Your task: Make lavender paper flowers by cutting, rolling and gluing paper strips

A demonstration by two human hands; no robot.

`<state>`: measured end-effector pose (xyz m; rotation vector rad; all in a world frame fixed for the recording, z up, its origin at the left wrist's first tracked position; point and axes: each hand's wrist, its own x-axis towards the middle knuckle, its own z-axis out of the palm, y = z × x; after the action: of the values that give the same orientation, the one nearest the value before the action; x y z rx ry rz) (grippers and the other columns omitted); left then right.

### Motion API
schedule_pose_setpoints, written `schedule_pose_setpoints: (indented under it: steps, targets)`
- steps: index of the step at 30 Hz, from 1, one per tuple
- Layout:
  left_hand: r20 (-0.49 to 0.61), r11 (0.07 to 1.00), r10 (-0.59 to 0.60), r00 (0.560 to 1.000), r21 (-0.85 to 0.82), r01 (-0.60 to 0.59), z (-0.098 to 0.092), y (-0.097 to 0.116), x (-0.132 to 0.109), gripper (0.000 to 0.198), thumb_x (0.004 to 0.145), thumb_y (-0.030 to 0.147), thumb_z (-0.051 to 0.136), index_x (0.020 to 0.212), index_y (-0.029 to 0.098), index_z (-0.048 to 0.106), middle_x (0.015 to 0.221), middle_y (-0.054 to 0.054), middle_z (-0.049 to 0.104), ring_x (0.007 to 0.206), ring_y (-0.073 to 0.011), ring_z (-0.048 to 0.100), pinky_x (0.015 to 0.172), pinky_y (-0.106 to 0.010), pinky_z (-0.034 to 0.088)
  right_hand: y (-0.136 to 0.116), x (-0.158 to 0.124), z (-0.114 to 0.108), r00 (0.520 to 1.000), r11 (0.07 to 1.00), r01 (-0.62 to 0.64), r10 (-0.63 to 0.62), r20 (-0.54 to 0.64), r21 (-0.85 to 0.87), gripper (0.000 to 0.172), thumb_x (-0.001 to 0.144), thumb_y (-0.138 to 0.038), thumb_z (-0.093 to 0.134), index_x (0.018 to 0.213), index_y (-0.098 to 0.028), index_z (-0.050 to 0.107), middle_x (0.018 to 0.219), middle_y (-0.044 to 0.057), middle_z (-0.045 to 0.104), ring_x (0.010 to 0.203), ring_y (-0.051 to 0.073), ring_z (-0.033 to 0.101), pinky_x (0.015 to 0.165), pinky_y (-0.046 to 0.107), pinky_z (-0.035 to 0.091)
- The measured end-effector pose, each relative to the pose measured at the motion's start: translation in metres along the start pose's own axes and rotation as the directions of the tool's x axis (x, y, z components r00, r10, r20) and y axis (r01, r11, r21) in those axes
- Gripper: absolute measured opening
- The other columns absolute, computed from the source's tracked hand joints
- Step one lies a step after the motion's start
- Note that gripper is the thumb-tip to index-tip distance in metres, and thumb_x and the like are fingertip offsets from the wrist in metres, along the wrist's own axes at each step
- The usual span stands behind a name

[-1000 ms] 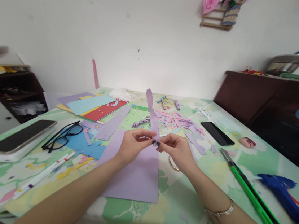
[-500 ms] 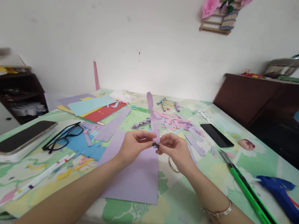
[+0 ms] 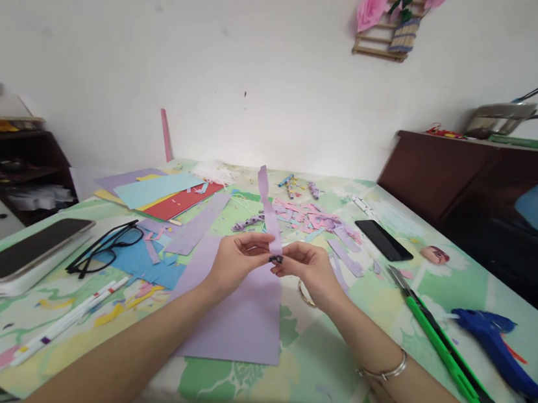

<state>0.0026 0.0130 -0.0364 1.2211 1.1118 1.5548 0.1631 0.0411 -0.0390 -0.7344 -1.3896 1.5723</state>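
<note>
Between my two hands a long lilac paper strip [image 3: 270,211] stands up, its far end reaching toward the wall. My left hand [image 3: 241,258] pinches the near end from the left. From the other side my right hand [image 3: 307,266] pinches the same end, the dark-nailed thumbs almost meeting. The exact fold of the paper there is hidden by the fingers. Under the hands lies a lilac paper sheet [image 3: 234,328], flat on the patterned tablecloth. A loose lilac strip [image 3: 197,225] rests left of it, and a patterned paper roll [image 3: 247,222] sits beyond my left hand.
On the right lie a green utility knife [image 3: 447,347], a blue glue gun [image 3: 497,341] and a black phone [image 3: 384,240]. To the left are glasses [image 3: 109,247], another phone [image 3: 30,247], white pens [image 3: 71,318] and coloured paper [image 3: 157,194]. Paper scraps [image 3: 316,219] pile up behind the hands.
The whole view has shifted slightly, so things sit a little further left. Both hands stay pinched on the strip's near end, with the thumbs now closer together.
</note>
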Motion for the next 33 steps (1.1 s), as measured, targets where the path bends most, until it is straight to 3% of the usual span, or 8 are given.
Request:
schedule_pose_setpoints:
  steps: [8,19,24,29,33]
  targets:
    - [-0.013,0.997,-0.001,1.0,0.073,0.002,0.002,0.005,-0.002,0.031,0.053,0.014,0.079,0.084,0.013,0.073,0.073,-0.003,0.071,0.068,-0.0141,0.064,0.067,-0.025,0.056,0.003,0.002,0.002,0.999,0.999,-0.039,0.038,0.025,0.027,0.021,0.069,-0.032,0.073,0.077,-0.013,0.068,0.065,0.005,0.07,0.063,0.017,0.068,0.067,0.032,0.057]
    - [0.066,0.963,0.209,0.976,0.162,-0.217,0.003,-0.012,-0.004,0.027,0.062,0.016,0.073,0.089,0.016,0.072,0.095,-0.008,0.07,0.073,-0.0154,0.066,0.073,-0.03,0.058,0.007,0.004,0.002,0.997,0.998,-0.063,0.063,-0.044,0.008,0.015,0.066,-0.026,0.068,0.073,-0.013,0.068,0.065,0.002,0.067,0.061,0.016,0.068,0.066,0.032,0.058]
    - [0.125,0.904,0.3,0.946,0.279,-0.323,-0.001,-0.02,0.0,0.027,0.068,0.017,0.068,0.094,0.017,0.071,0.096,-0.008,0.07,0.073,-0.016,0.067,0.073,-0.032,0.058,0.009,0.005,0.002,0.995,0.996,-0.088,0.088,-0.043,0.003,0.012,0.065,-0.025,0.067,0.071,-0.013,0.066,0.064,0.001,0.066,0.059,0.014,0.066,0.066,0.031,0.057]
    - [0.215,0.779,0.386,0.897,0.445,-0.442,-0.002,-0.024,0.001,0.024,0.069,0.013,0.065,0.09,0.022,0.072,0.097,-0.007,0.071,0.071,-0.0161,0.067,0.076,-0.032,0.056,0.016,0.008,0.002,0.992,0.994,-0.108,0.109,-0.065,0.012,0.008,0.063,-0.021,0.064,0.067,-0.014,0.065,0.065,0.0,0.065,0.059,0.013,0.066,0.066,0.028,0.057]
    - [0.232,0.773,0.372,0.899,0.459,-0.438,-0.002,-0.029,0.001,0.023,0.069,0.014,0.065,0.091,0.02,0.072,0.098,-0.008,0.071,0.069,-0.0163,0.067,0.075,-0.032,0.055,0.025,0.009,-0.001,0.991,0.994,-0.106,0.107,-0.076,0.013,0.009,0.061,-0.021,0.067,0.067,-0.014,0.065,0.065,-0.001,0.065,0.058,0.012,0.065,0.066,0.027,0.057]
